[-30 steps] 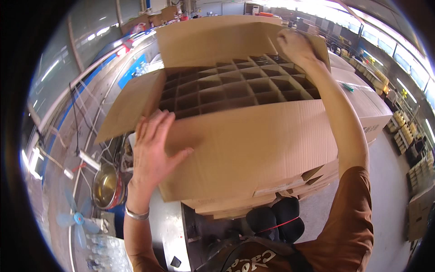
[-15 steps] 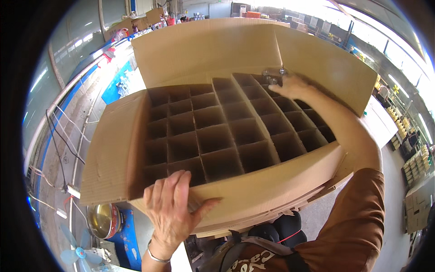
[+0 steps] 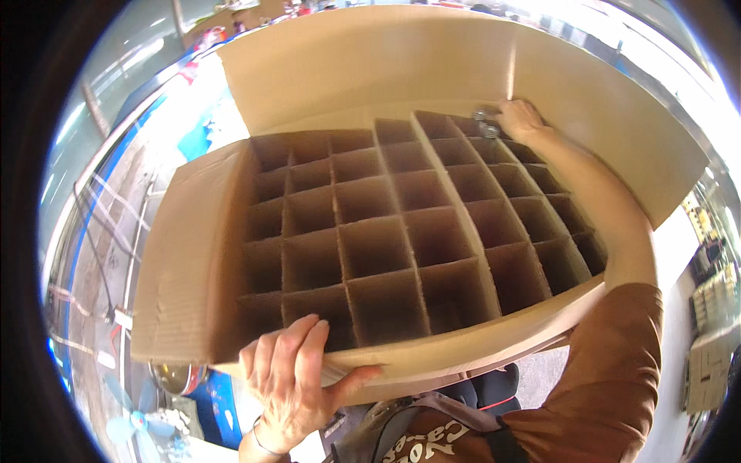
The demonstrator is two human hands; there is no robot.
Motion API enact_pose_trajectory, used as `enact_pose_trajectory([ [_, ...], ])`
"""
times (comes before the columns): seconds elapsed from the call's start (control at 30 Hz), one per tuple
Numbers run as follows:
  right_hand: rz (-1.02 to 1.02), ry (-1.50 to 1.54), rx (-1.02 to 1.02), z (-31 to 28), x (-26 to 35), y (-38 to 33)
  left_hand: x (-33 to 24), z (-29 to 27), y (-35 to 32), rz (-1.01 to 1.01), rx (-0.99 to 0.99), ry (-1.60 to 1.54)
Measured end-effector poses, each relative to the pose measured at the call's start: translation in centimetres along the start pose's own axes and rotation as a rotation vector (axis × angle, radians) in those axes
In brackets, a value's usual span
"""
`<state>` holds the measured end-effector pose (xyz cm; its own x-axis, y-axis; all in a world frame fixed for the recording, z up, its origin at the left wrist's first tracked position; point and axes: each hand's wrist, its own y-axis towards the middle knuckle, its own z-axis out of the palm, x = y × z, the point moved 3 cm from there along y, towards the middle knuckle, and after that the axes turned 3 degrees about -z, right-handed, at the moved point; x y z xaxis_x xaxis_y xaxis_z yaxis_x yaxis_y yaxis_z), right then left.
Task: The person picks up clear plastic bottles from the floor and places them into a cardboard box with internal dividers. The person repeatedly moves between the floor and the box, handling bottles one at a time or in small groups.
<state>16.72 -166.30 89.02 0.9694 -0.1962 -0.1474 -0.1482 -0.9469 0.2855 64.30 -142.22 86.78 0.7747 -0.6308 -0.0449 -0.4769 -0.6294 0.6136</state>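
A large open cardboard carton (image 3: 463,339) is in front of me, with upright cardboard dividers (image 3: 376,218) forming a grid of cells. My left hand (image 3: 289,378) is closed over its near rim toward the left, fingers inside and thumb against the outer wall. At the far right corner, my right hand (image 3: 522,121) is closed around small clear glass pieces (image 3: 488,130) just above the dividers. Their exact kind is hard to make out, and the fingers partly hide them. The cells I can see into appear dark, with their bottoms in shadow.
The carton's flaps stand up at the back and right, and the left flap (image 3: 181,255) folds outward. A blue fan (image 3: 139,423) and a metal tin (image 3: 177,378) are at lower left. Stacked cartons (image 3: 710,374) stand at the right.
My right hand has moved with the glass pieces slightly right and farther into the back corner. The carton looks larger as my view shifted. My left hand keeps its hold on the rim.
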Motion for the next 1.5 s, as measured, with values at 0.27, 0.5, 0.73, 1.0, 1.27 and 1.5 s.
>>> enact_pose_trajectory([
  [0.27, -0.199, 0.038, -1.034, -13.4, -3.7, 1.4, -0.3, -0.1, 0.2, -0.023, 0.016, 0.020],
  [0.5, -0.065, 1.639, -0.779, -16.9, -8.6, 3.7, -0.2, 0.3, 0.0, -0.033, -0.014, -0.016],
  [0.73, -0.134, 0.261, 0.205, -12.2, 6.5, -2.7, -0.2, -0.1, -0.3, -0.028, -0.023, -0.039],
  [1.0, -0.088, -0.155, 0.216, -4.9, 7.7, -3.5, 0.1, 0.1, -0.3, 0.022, -0.061, -0.073],
  [1.27, -0.036, -0.004, 0.151, -4.3, 7.0, -3.1, 0.2, -0.5, -0.5, 0.014, -0.098, -0.099],
  [1.5, -0.170, -0.260, 0.063, -4.0, 9.8, -4.7, 0.2, -0.4, -0.9, 0.039, -0.118, -0.121],
])
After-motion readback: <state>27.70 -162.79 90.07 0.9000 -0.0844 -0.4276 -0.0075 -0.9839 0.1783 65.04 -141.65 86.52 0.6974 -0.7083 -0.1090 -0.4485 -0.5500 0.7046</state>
